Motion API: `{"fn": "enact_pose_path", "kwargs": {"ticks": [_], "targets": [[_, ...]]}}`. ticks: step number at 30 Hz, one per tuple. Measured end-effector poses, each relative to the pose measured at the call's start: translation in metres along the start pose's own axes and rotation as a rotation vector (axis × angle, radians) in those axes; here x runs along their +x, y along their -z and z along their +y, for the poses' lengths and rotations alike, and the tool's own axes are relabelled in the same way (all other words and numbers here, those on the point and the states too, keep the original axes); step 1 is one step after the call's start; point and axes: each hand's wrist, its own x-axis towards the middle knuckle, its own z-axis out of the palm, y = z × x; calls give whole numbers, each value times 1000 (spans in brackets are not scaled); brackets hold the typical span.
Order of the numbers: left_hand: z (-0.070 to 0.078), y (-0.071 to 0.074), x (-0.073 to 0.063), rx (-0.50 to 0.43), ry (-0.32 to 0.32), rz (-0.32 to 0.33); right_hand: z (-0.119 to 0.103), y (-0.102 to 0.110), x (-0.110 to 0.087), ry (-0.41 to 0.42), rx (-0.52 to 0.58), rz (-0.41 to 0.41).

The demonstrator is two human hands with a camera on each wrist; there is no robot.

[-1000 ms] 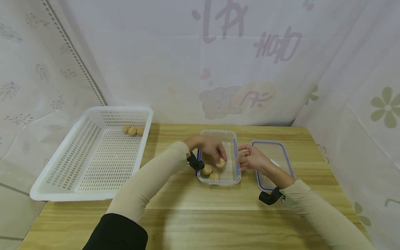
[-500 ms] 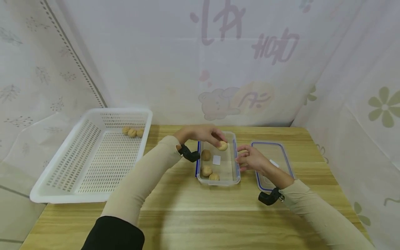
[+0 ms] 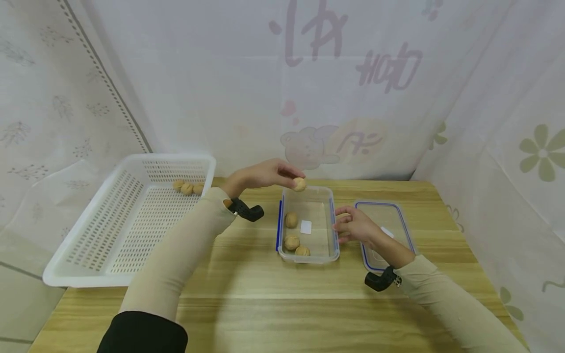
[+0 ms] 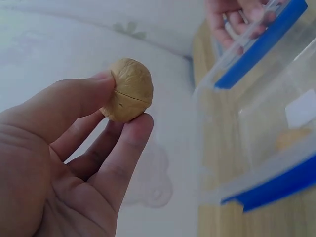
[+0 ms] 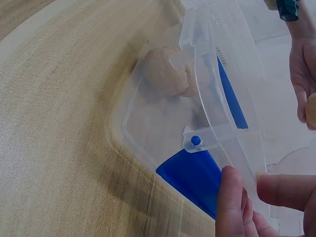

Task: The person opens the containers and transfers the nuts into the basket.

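Note:
A walnut (image 3: 299, 184) is pinched between the thumb and fingers of my left hand (image 3: 267, 174), raised near the back left corner of a clear plastic food container (image 3: 319, 208). The left wrist view shows the walnut (image 4: 129, 90) whole, a seam running around its shell. Three walnuts (image 3: 291, 219) lie along the container's left side, around a white paper square (image 3: 306, 227). My right hand (image 3: 356, 225) holds the container's right wall; in the right wrist view its thumb (image 5: 284, 191) and fingers stand on either side of the rim, near a blue latch flap (image 5: 192, 180).
A white perforated basket (image 3: 99, 277) with several walnuts (image 3: 187, 189) in its back right corner stands on the left of the wooden table (image 3: 273, 318). The blue-edged lid (image 3: 388, 211) lies right of the container, partly under my right forearm. Printed curtains hang behind and beside.
My left hand has lifted the walnut out of the container, moving up, back and to the left. The right hand stays at the container's side.

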Motion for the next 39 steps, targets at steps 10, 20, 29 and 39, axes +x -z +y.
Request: {"fn": "enact_pose_path", "kwargs": {"ticks": [10, 20, 29, 39], "targets": [[-15, 33, -49, -28, 56, 160, 2, 1, 0, 4, -3, -1], [-31, 62, -92, -89, 86, 264, 3, 1, 1, 9, -2, -3], [-42, 81, -132, -57, 152, 371, 4, 2, 3, 10, -3, -6], [-62, 98, -177, 11, 259, 469, 2, 2, 2, 1, -11, 5]]}}
